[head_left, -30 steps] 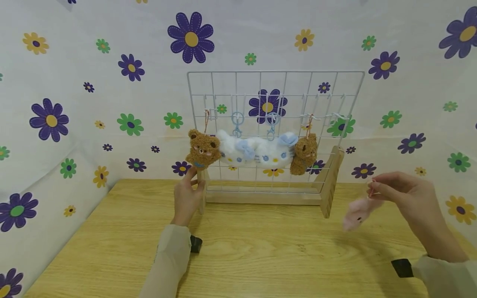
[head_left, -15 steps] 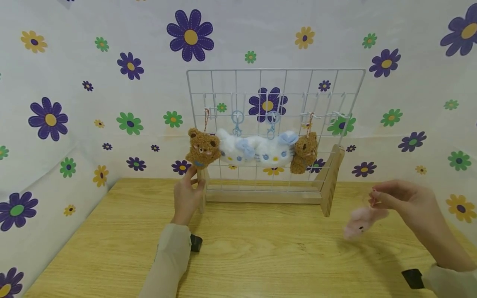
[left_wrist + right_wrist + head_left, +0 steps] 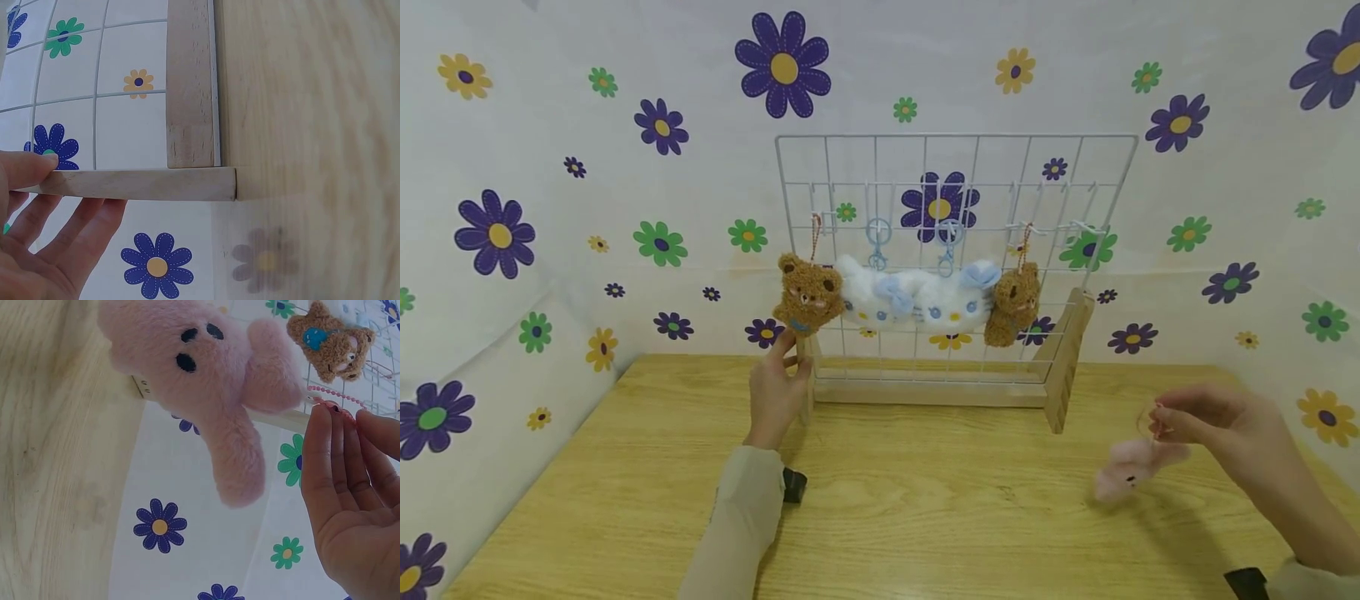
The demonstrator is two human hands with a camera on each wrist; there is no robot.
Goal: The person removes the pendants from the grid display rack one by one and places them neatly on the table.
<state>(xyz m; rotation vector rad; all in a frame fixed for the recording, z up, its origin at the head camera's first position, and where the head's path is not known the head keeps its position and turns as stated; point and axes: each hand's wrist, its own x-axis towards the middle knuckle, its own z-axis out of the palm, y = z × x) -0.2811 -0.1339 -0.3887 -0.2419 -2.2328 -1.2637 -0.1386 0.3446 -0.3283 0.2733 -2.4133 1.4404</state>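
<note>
My left hand (image 3: 778, 387) grips the left wooden leg (image 3: 137, 184) of a wire grid rack (image 3: 955, 137), thumb on one side and fingers on the other. At the right, my right hand (image 3: 1232, 437) pinches a pink bead chain (image 3: 340, 394) between thumb and fingertips. From that chain a pink plush keychain (image 3: 181, 356) with long ears and dark eyes hangs over the table, apart from the rack. On the rack's hooks hang a brown bear plush (image 3: 808, 296), two white cat plushes (image 3: 865, 292) with blue rings, and a second brown bear plush (image 3: 1017, 304).
The rack stands on a wooden table (image 3: 925, 500) with a wooden crossbar (image 3: 925, 393) between its legs. A white hook (image 3: 1078, 227) sticks out at the grid's right with nothing on it. A flower-patterned cloth (image 3: 700, 83) covers the walls behind and beside.
My right hand has moved lower and slightly right, carrying the pink plush keychain down with it. The left hand keeps its hold on the rack's leg.
</note>
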